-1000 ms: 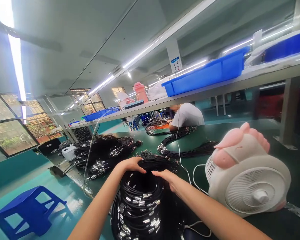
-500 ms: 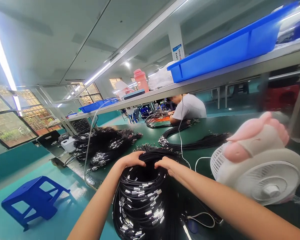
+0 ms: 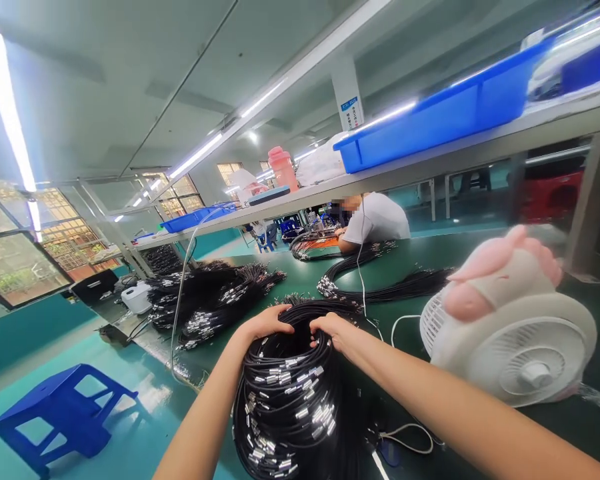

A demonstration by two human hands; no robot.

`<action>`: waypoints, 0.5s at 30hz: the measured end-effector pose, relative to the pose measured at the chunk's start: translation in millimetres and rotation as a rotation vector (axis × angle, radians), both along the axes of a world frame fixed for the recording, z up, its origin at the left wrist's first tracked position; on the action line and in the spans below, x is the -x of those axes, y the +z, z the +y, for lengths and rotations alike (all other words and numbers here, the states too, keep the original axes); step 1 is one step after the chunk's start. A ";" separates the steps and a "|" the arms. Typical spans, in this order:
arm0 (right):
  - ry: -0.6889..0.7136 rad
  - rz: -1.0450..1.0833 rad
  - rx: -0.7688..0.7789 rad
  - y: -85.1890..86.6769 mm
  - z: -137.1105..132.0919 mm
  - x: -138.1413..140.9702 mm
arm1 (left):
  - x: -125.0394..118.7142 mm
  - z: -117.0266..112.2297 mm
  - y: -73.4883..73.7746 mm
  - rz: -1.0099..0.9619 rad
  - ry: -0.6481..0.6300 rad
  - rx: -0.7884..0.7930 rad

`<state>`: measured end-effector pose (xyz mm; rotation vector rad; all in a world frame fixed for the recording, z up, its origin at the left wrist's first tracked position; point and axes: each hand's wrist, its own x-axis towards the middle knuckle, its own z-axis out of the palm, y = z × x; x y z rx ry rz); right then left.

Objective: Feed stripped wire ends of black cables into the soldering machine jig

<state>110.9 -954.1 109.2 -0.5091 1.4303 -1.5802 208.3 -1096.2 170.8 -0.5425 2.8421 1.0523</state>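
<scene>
Two hands gripping black cable coil, white desk fan beside

Floor: teal and glossy, a blue plastic stool standing on it.
Windows: a long row of panes along the left wall.
Ceiling: pale, with bright fluorescent tubes.
Furniture: a grey shelf running above the bench.
Pillar: white, bearing a small sign.

The bare left forearm and right forearm angle inward from the lower corners of the view. The left hand and right hand curl downward, fingers bent, just apart.
</scene>
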 end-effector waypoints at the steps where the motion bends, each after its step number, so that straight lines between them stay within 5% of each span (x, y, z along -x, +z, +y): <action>1: -0.008 0.006 -0.007 4.9 1.8 -1.3 | 0.7 3.3 5.4 0.011 0.014 0.013; 6: -0.036 0.091 0.024 38.4 21.4 -2.0 | -0.3 30.6 46.9 0.094 0.077 0.048; 11: -0.073 0.223 0.180 75.3 57.5 -5.1 | -21.0 82.5 90.2 0.200 0.124 0.027; 15: -0.105 0.375 0.320 100.0 103.6 -25.0 | -58.3 135.1 102.2 0.261 0.067 -0.008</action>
